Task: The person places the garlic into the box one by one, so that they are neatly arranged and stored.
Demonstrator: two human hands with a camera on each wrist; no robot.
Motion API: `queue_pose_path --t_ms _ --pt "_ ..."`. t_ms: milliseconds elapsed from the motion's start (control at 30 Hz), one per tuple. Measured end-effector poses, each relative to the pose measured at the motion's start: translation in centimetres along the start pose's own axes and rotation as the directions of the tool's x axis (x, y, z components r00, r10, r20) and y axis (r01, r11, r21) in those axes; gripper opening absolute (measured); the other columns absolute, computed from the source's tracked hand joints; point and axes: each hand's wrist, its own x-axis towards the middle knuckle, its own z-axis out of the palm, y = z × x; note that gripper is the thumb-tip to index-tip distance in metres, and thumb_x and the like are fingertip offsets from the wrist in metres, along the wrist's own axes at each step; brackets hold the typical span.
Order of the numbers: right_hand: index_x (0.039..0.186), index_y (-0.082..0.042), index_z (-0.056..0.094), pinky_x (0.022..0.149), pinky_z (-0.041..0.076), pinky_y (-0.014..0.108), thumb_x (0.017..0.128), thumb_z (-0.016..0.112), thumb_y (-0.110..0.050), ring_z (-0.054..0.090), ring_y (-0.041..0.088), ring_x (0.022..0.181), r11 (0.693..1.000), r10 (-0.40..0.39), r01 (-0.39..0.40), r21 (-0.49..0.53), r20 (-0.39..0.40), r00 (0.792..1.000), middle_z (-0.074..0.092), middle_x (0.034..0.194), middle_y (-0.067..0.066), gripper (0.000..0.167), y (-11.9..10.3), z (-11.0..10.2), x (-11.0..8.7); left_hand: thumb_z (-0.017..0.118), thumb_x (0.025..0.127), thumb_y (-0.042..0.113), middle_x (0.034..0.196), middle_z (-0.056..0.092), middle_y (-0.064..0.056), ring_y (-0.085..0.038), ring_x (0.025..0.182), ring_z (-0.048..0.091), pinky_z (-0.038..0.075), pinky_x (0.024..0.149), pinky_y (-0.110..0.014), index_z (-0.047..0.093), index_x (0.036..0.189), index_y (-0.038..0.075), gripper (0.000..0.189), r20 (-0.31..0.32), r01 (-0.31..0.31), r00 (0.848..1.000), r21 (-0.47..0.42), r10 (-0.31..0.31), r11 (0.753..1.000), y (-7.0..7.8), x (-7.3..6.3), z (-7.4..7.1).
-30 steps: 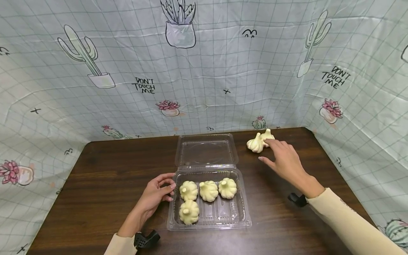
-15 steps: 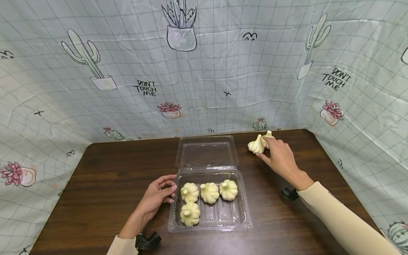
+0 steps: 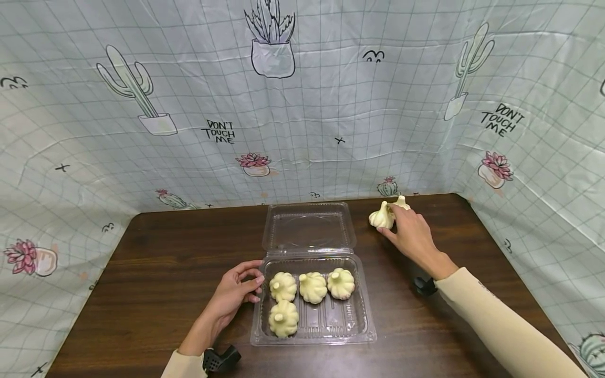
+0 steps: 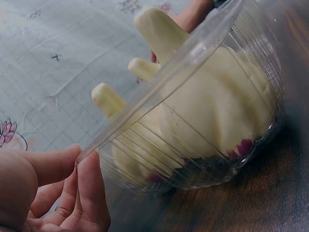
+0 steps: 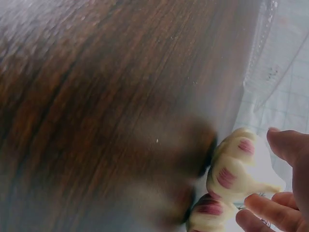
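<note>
A clear plastic clamshell container (image 3: 314, 338) sits on the table with its lid (image 3: 309, 228) folded back. Several pale garlic bulbs, among them one at the front left (image 3: 283, 318), lie inside it. My left hand (image 3: 231, 291) pinches the container's left rim between thumb and finger, as the left wrist view shows. At the back right, my right hand (image 3: 411, 233) reaches around a garlic bulb (image 3: 381, 216) that rests on the table. Its thumb is held apart from the bulb in the right wrist view, while a fingertip (image 5: 253, 199) lies right by the stem.
Another garlic bulb (image 3: 402, 201) stands just behind, partly hidden by the right hand. The dark wooden table (image 3: 165, 273) is bordered by a patterned cloth (image 3: 302, 105) at the back and both sides.
My right hand has moved left and lower over the bulbs, bringing its thumb and fingers around the nearer one. The left hand has stayed on the container's rim.
</note>
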Motion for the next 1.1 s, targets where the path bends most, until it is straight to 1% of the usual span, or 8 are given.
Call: queue_pose_path --t_ms 133,267,400,533,667,767,867,1100 --pt "0.139 0.011 0.057 0.090 0.051 0.066 0.090 0.086 -0.023 0.064 0.051 0.111 1.000 0.011 -0.011 0.020 0.016 1.000 0.068 0.121 0.032 0.065 -0.1 0.2 0.2 0.064 0.103 -0.002 0.106 0.060 -0.007 -0.009 0.078 0.063 0.057 0.061 -0.019 0.048 0.148 -0.009 0.049 0.006 -0.001 1.000 0.005 0.001 1.000 0.0 0.0 0.0" --pt "0.137 0.010 0.059 0.091 0.051 0.067 0.089 0.087 -0.021 0.064 0.049 0.115 0.999 0.005 -0.005 0.034 0.015 1.000 0.067 0.127 0.031 0.064 -0.3 0.4 0.5 0.063 0.104 -0.001 0.106 0.060 -0.005 -0.009 0.079 0.063 0.058 0.063 -0.019 0.047 0.149 -0.010 0.049 0.026 -0.014 1.000 0.013 0.013 1.000 0.0 -0.1 -0.1" --pt "0.129 0.009 0.066 0.087 0.053 0.063 0.086 0.090 -0.020 0.064 0.047 0.108 0.999 -0.034 0.035 0.024 -0.019 0.999 0.067 0.120 0.028 0.057 -0.4 0.8 0.5 0.062 0.104 -0.001 0.107 0.060 -0.004 -0.009 0.080 0.063 0.058 0.063 -0.019 0.045 0.150 -0.010 0.050 0.040 -0.022 0.999 0.014 0.021 1.000 0.0 -0.2 -0.2" --pt "0.118 0.006 0.070 0.083 0.054 0.059 0.082 0.093 -0.018 0.064 0.044 0.100 0.994 -0.101 0.103 0.023 -0.048 0.994 0.067 0.110 0.023 0.049 -0.6 1.2 0.4 0.062 0.104 -0.002 0.108 0.061 -0.005 -0.009 0.080 0.063 0.058 0.063 -0.019 0.045 0.150 -0.010 0.050 0.044 -0.023 0.999 0.011 0.023 1.000 0.0 -0.2 -0.2" --pt "0.119 0.004 0.067 0.088 0.054 0.060 0.080 0.094 -0.015 0.066 0.044 0.106 0.988 -0.155 0.156 0.023 -0.036 0.987 0.070 0.111 0.022 0.051 -0.6 1.2 0.2 0.061 0.104 -0.004 0.109 0.061 -0.005 -0.008 0.079 0.063 0.057 0.063 -0.019 0.044 0.150 -0.011 0.050 0.044 -0.022 0.999 0.010 0.022 1.000 -0.1 -0.1 -0.2" --pt "0.124 0.003 0.064 0.092 0.053 0.061 0.081 0.093 -0.015 0.065 0.044 0.112 0.982 -0.190 0.190 -0.008 -0.014 0.982 0.072 0.115 0.023 0.055 -0.7 1.1 0.1 0.061 0.104 -0.004 0.109 0.062 -0.005 -0.008 0.079 0.063 0.057 0.063 -0.019 0.044 0.150 -0.011 0.050 0.044 -0.023 0.999 0.012 0.023 1.000 0.0 -0.1 -0.2" --pt "0.128 0.004 0.064 0.093 0.054 0.060 0.082 0.093 -0.016 0.064 0.044 0.114 0.969 -0.239 0.239 -0.059 -0.005 0.971 0.072 0.119 0.023 0.058 -0.8 1.0 0.0 0.061 0.104 -0.004 0.109 0.062 -0.005 -0.008 0.079 0.063 0.058 0.063 -0.019 0.044 0.150 -0.011 0.050 0.044 -0.026 0.999 0.016 0.025 1.000 0.0 -0.2 -0.2" --pt "0.126 0.002 0.068 0.095 0.053 0.056 0.079 0.094 -0.022 0.062 0.040 0.112 0.926 -0.344 0.339 -0.165 -0.004 0.939 0.073 0.121 0.017 0.059 -0.8 0.8 -0.4 0.062 0.105 -0.001 0.108 0.061 -0.004 -0.010 0.080 0.063 0.058 0.064 -0.020 0.045 0.150 -0.010 0.049 0.043 -0.016 0.999 0.012 0.016 1.000 0.0 -0.3 -0.1"
